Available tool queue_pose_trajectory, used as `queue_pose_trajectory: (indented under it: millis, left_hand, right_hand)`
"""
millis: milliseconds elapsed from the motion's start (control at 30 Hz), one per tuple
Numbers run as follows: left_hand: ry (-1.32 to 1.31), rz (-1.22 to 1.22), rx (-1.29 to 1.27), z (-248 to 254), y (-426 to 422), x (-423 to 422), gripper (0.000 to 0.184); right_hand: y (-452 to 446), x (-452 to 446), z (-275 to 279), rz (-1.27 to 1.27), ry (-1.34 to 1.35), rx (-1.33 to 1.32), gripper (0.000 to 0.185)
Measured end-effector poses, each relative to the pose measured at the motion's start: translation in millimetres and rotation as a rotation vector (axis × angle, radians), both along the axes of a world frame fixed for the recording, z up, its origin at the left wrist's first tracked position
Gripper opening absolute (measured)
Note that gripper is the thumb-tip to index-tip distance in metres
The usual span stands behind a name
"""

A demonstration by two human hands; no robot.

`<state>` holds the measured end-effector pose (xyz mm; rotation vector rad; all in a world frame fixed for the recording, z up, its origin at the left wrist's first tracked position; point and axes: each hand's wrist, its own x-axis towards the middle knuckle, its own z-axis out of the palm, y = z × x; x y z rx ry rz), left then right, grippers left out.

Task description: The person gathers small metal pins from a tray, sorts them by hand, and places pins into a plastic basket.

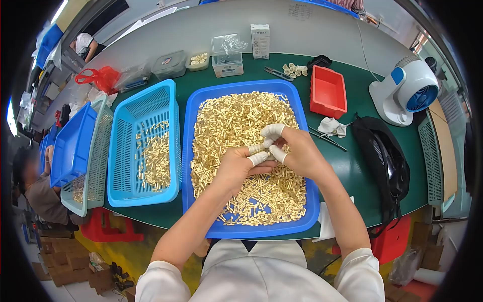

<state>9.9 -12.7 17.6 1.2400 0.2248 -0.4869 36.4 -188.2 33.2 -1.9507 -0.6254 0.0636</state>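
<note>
A blue tray [189, 131] holds a thick layer of small brass-coloured metal pieces [236, 116]. Over its middle, my left hand [241, 163] and my right hand [297, 151] meet at the fingertips. White finger cots cover the thumbs and some fingers of both hands. The fingers of both are pinched together; whatever lies between them is too small or hidden to make out. To the left stands a light blue basket [116, 146] with a smaller heap of the same pieces.
At the back are clear plastic boxes [227, 67], a white carton [260, 42], pliers [279, 74] and loose finger cots [294, 70]. Rightward lie a red tray [328, 91], tweezers [328, 138], a black bag [380, 161] and a fan [407, 93]. A co-worker [48, 196] sits far left.
</note>
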Motion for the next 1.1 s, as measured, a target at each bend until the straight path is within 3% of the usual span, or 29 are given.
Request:
queue_pose_trajectory:
  millis: [533,633,767,933,1100]
  left_hand:
    - [0.071,-0.033,-0.135,2.6,7.8,2.5,0.023]
    - [0.077,-0.019,-0.202,1.0,9.4,2.5,0.024]
    - [0.091,0.011,-0.284,-5.8,13.0,3.9,0.024]
    - [0.103,-0.011,-0.37,-9.9,15.6,3.9,0.023]
    - [0.116,-0.07,-0.41,-11.3,14.6,1.9,0.022]
  right_hand:
    - [3.2,-1.7,2.8,-0.028,-0.167,-0.108,0.041]
    - [1.7,-1.0,7.6,0.067,-0.337,-0.168,0.049]
    - [8.6,0.7,-7.2,0.087,-0.571,-0.257,0.046]
    - [6.2,3.8,-12.1,0.081,-0.556,-0.329,0.042]
    - [6.9,4.5,-18.4,0.109,-0.389,-0.187,0.04]
